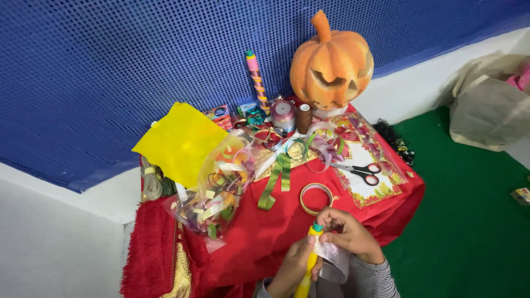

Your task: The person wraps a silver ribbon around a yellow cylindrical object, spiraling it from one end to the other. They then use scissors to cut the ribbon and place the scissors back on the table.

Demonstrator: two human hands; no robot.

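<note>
My left hand (291, 267) grips a yellow stick with a green tip (309, 255) at the bottom of the view. My right hand (349, 233) pinches a shiny silver ribbon strip (333, 258) against that stick, just below its tip. Both hands hover over the front edge of a small table draped in red cloth (276, 232). A roll of clear tape (316, 197) lies on the cloth just beyond my fingers. Red-handled scissors (361, 171) rest on a decorated sheet to the right.
An orange carved pumpkin (331, 60) stands at the back of the table. A yellow sheet (179, 143) and a clear bag of ribbon scraps (218, 190) sit at left; ribbon spools (283, 113) and a green ribbon (277, 179) in the middle. A beige bag (488, 107) lies on green floor.
</note>
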